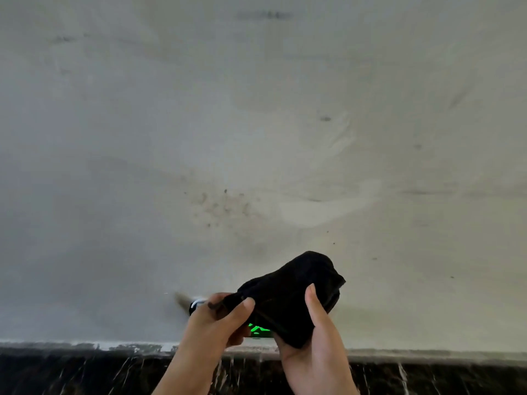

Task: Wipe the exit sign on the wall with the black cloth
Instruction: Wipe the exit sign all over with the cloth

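A bunched black cloth [296, 289] is held in front of the wall by both hands. My left hand [219, 320] pinches its left end between thumb and fingers. My right hand [313, 334] grips it from below and the right, thumb up over the fabric. Behind the hands, low on the wall, the exit sign [258, 329] shows only as a small glowing green patch; the cloth and hands hide most of it. Its white left corner [196, 304] peeks out beside my left hand.
A pale grey plaster wall [256, 138] with stains and scuffs fills most of the view. A dark marbled skirting band [85, 372] runs along the bottom, with rough white paint along its upper edge.
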`<state>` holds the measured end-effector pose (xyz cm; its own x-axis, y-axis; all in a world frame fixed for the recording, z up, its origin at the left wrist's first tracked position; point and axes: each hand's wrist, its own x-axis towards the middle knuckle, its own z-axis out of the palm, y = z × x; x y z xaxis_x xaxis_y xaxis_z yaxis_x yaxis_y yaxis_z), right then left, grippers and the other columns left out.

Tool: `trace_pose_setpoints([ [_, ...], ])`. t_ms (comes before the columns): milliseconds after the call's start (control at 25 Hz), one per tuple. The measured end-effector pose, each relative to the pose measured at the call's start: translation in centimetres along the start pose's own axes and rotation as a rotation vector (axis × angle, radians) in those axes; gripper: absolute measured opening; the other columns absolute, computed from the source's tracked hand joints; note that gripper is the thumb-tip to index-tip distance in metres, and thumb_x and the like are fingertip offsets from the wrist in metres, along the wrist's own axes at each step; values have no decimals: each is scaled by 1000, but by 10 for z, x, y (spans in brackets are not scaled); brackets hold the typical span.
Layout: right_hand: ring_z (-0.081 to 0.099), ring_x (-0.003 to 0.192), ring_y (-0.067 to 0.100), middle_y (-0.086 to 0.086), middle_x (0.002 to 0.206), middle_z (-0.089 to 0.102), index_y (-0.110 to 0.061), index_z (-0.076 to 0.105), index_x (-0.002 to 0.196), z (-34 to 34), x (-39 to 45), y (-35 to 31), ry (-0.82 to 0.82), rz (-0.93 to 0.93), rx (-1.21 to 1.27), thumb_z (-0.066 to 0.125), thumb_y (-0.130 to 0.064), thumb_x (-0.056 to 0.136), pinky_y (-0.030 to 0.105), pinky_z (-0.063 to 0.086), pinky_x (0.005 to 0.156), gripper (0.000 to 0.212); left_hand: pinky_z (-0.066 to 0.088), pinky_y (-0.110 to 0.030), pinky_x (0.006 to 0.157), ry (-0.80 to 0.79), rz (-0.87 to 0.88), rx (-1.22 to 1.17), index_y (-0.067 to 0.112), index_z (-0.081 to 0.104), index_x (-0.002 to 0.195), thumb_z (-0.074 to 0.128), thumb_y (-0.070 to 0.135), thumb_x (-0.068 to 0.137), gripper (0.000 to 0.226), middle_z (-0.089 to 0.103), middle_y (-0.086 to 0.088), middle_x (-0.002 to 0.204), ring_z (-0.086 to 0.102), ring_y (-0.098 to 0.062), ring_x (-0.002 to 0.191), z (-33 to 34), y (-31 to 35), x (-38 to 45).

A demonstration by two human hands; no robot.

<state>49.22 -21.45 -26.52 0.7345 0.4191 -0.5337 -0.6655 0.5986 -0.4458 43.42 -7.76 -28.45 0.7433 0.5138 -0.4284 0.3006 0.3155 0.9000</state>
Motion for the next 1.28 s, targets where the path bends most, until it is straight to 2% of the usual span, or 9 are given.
trace_pose_setpoints([
  [80,73,91,31,13,104,76,-18,67,114,-17,19,14,-14,-24,25,68,-37,70,38,58,71,47,57,-27,60,66,121,106,11,69,95,74,19,82,16,76,2,70,70,-14,63,-6,-26,17],
  [200,73,91,31,14,105,76,-15,67,114,-39,43,24,-33,-53,43,69,-36,69,43,55,81,50,57,-30,77,227,513,428,35,62,94,63,36,87,7,72,18,87,67,-1,82,-21,-48,38],
  [280,73,91,31,14,105,76,-15,66,115,-53,52,30,-64,-73,52,70,-34,70,41,59,79,49,51,-31,83,336,774,650,39,59,99,53,42,89,12,61,25,104,60,1,94,-31,-52,48],
  [400,74,89,30,14,104,76,-15,65,116,-73,61,35,-97,-104,52,71,-27,70,42,61,72,48,42,-38,96,526,1219,976,14,63,119,48,32,91,37,58,-4,129,49,-21,122,-45,-49,72],
  [520,74,89,30,14,105,76,-14,64,117,-87,69,39,-87,-123,43,72,-22,67,43,61,71,52,28,-43,114,602,1479,1203,6,55,134,50,26,91,47,47,-15,145,37,-32,138,-52,-38,94],
  [680,74,86,31,13,100,77,-12,63,116,-104,76,44,-69,-131,27,72,-19,65,47,61,72,51,14,-46,120,698,1655,1367,11,35,146,47,34,97,55,28,-9,153,27,-32,142,-59,-17,117],
  [1000,66,103,36,13,106,75,-15,66,110,-116,99,49,-43,-209,-79,73,-12,60,45,54,76,50,4,-50,122,796,1834,1474,15,21,154,40,42,99,64,24,-6,155,15,-28,146,-54,32,156],
  [1120,69,96,25,-6,91,77,-27,69,99,-116,110,58,59,-505,-503,75,-5,73,39,54,81,35,5,-51,121,894,1901,1472,16,23,154,35,44,97,64,28,-6,154,18,-28,146,-55,32,171],
  [1280,57,87,-12,-23,83,63,-46,56,86,-97,125,82,181,-1124,-1101,75,-6,73,4,41,69,46,9,-52,121,919,1970,1423,16,26,153,34,45,96,65,31,-5,153,21,-27,145,-54,33,176],
])
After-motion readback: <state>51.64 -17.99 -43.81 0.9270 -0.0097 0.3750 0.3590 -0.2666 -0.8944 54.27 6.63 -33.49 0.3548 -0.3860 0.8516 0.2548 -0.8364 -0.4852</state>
